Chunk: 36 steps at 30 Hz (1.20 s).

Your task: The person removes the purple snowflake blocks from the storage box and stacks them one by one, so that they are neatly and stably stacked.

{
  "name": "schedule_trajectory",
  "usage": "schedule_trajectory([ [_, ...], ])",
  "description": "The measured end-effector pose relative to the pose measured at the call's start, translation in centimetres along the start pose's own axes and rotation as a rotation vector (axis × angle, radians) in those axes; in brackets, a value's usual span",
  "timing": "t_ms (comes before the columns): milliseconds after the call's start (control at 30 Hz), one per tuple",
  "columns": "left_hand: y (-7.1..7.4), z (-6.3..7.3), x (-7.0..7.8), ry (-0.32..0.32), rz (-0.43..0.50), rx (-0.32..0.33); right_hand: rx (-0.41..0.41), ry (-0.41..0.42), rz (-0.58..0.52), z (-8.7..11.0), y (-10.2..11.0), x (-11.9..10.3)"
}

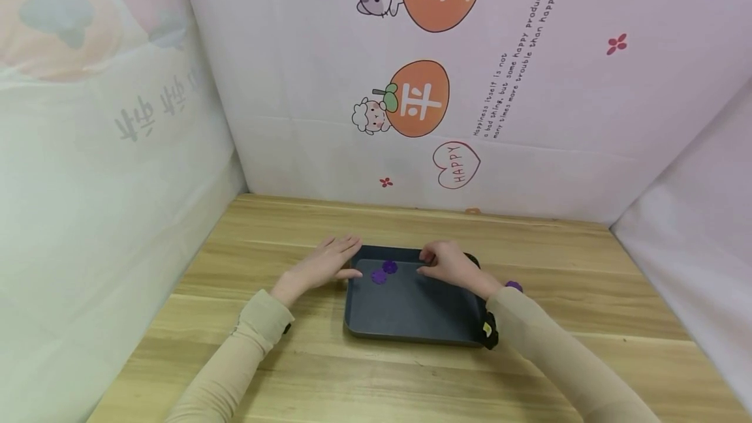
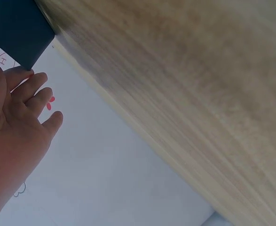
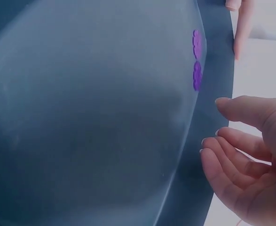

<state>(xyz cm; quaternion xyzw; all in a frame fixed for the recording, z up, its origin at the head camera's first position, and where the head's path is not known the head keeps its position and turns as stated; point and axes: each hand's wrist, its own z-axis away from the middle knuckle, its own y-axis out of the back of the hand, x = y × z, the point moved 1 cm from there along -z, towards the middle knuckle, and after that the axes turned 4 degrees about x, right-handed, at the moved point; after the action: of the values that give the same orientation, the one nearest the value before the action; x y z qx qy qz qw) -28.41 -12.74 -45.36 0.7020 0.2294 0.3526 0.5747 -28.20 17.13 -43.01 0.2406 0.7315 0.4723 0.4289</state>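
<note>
A dark grey rectangular tray [image 1: 405,309] lies on the wooden table. Inside it, near the far left corner, two flower-shaped purple pieces sit side by side: a lighter one [image 1: 378,277] and a darker one [image 1: 390,267]. My left hand [image 1: 329,261] is at the tray's far left corner, fingers extended and thumb apart. Over the far right part of the tray hovers my right hand [image 1: 449,263]. In the right wrist view, its thumb [image 3: 246,109] and loosely bent fingers [image 3: 227,165] are apart with nothing between them.
Another purple piece [image 1: 514,286] is partly visible on the table beyond the right sleeve. A black textured thing [image 1: 472,258] shows behind the right hand. Beside the right cuff is a black object [image 1: 489,331] with a yellow-green mark. Printed white cloth [image 1: 329,116] hangs behind the table.
</note>
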Motion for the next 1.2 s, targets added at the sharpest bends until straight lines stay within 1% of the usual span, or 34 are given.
schedule_trajectory([
  [200,0.1,0.0,0.1,0.001,0.004,-0.004,-0.025,-0.005,-0.032,-0.7,-0.8,-0.7],
  [300,0.2,0.1,0.1,0.005,0.005,-0.004,-0.018,0.031,-0.048,-0.9,-1.0,-1.0],
  [367,0.2,0.1,0.1,0.007,0.005,-0.002,-0.003,0.074,-0.043,-1.0,-1.1,-1.2],
  [433,0.2,0.2,0.1,0.006,0.007,-0.001,-0.002,0.083,-0.035,-1.2,-1.2,-1.4],
  [500,0.2,0.2,0.0,0.006,0.004,0.000,-0.016,0.066,-0.026,-1.4,-1.4,-1.6],
  [600,0.2,0.2,0.0,0.008,0.003,-0.001,-0.050,0.009,-0.014,-1.8,-1.7,-1.9],
  [667,0.2,0.2,0.0,0.008,0.002,-0.001,-0.066,-0.006,-0.006,-2.0,-1.8,-2.0],
  [933,0.3,0.3,0.1,-0.010,-0.001,0.004,-0.098,-0.017,0.004,-2.5,-2.6,-2.3],
  [1200,0.2,0.1,-0.1,-0.013,-0.007,0.004,-0.126,-0.028,0.017,-3.0,-3.0,-3.0],
])
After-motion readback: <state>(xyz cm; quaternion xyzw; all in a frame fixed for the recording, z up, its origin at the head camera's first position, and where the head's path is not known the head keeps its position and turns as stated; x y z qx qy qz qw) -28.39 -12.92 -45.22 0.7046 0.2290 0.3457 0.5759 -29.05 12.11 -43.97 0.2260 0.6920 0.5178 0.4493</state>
